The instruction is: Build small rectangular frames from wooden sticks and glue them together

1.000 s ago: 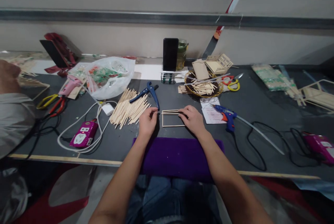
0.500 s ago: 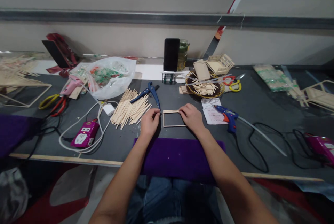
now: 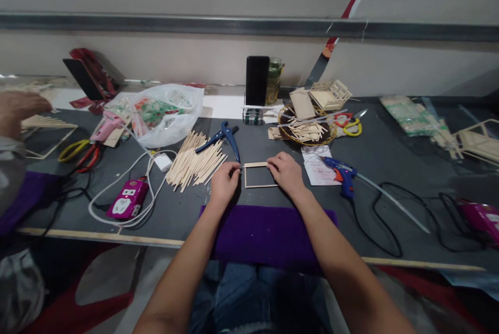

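Observation:
A small rectangular frame of thin wooden sticks (image 3: 259, 185) lies flat on the dark table (image 3: 390, 178). My left hand (image 3: 223, 183) pinches the left end of the frame's top stick with closed fingers. My right hand (image 3: 286, 174) holds the right end the same way, fingers curled on it. Both wrists rest over a purple cloth pad (image 3: 265, 232) at the near table edge. A loose pile of wooden sticks (image 3: 193, 161) lies just left of my left hand.
Blue cutting pliers (image 3: 222, 139), a blue glue gun (image 3: 340, 172) with black cord, a basket of stick offcuts (image 3: 306, 129), a standing phone (image 3: 257, 81), a plastic bag (image 3: 161, 113) and a pink power strip (image 3: 127, 200) lie around. Another person's hand (image 3: 17, 108) reaches in at far left.
The two loose top sticks have been pushed together into one edge of the frame. The other person's hand at far left left the view and came back.

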`<state>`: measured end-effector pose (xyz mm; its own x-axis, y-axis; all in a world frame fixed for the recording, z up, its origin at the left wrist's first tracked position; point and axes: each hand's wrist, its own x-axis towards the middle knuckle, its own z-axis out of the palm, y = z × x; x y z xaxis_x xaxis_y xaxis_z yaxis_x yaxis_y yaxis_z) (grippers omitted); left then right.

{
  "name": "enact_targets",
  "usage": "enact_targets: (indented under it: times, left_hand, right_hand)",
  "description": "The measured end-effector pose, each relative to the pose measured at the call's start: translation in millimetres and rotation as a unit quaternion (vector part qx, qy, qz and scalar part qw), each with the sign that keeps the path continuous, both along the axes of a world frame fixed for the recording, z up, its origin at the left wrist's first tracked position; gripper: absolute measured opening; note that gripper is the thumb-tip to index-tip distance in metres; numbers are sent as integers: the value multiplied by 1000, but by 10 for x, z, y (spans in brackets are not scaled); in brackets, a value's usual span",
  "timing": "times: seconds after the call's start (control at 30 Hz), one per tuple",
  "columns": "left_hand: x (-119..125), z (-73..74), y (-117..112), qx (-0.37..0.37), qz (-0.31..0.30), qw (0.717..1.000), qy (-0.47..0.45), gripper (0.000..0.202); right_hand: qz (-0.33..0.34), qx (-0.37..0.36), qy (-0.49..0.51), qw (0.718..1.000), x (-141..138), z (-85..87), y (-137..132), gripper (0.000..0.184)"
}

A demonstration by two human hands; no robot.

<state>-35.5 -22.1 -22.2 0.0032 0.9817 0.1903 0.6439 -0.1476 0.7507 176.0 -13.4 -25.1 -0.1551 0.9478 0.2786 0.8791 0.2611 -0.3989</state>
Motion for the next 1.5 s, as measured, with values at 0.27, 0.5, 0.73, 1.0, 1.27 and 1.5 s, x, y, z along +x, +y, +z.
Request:
enact_targets:
  times: [0.27,0.5,0.73,1.0,1.27,1.5]
  left_hand:
    - [11,37,-30,14,-32,999,32,19]
    - [-40,149,-59,15,19,984,175,21]
    - [-266,227,-78,-3,113,943,312,23]
    - [-348,217,-52,-53,116,934,332,23]
    - [-410,215,-11,-32,73,920,383,25]
    - [-512,280,-100,17,35,932,361,16]
  right_hand:
    - [0,-18,83,996,50,10,-3,20]
    - [-87,-36,215,972,310,5,-75,24]
    - [-99,-61,196,974,278,5,-109,17]
    - [-116,-40,205,971,322,-22,-106,20]
    - [-109,-20,212,971,320,-26,-106,21]
    - [-66,24,226,971,275,41,-149,20]
